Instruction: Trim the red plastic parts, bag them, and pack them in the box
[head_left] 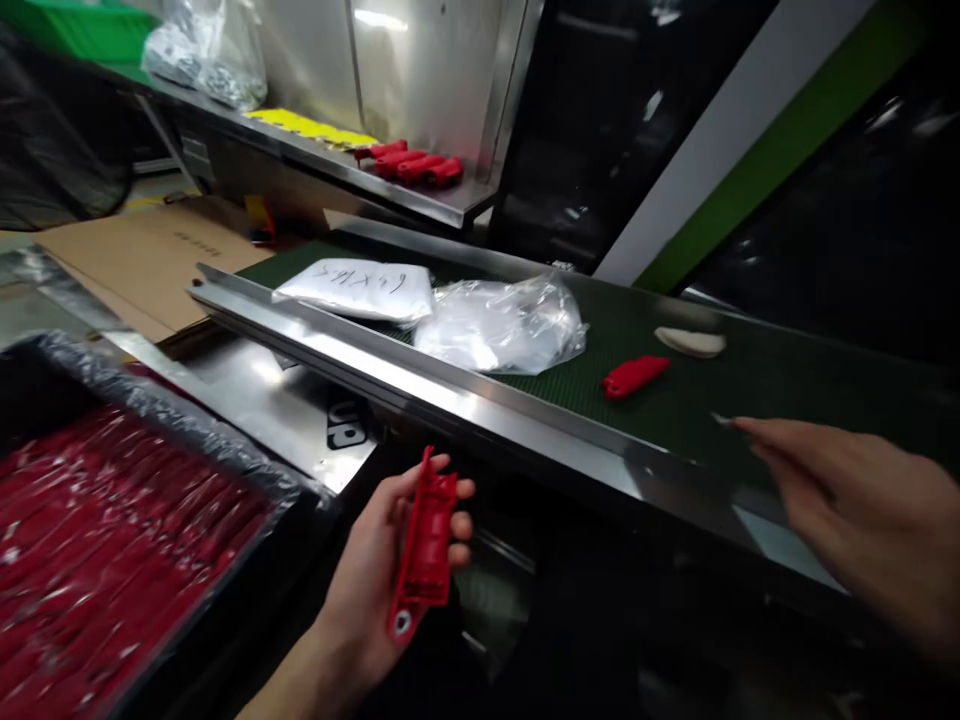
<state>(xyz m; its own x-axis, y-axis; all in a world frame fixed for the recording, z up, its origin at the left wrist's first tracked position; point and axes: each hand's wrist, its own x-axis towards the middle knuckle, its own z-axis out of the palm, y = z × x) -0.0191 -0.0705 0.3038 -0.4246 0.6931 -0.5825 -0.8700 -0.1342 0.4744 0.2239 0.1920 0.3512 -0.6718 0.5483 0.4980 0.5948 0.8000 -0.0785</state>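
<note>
My left hand (379,560) is wrapped round a red plastic housing (429,545), its hollow ribbed side turned up and a ringed hole at its lower end. Over the belt at the right, my right hand (855,490) pinches a small thin thing (721,420); only its pale tip shows, so its kind is unclear. Just beyond that hand, a red plastic piece (634,377) lies on the dark green conveyor belt (592,400). A flat whitish oval piece (690,342) rests farther back.
A clear plastic bag (502,325) and a white marked packet (356,290) lie on the belt behind its metal rail (450,395). At lower left stands a lined box (292,510) of red parts. More red parts (416,165) and yellow strips (307,128) sit on a steel shelf.
</note>
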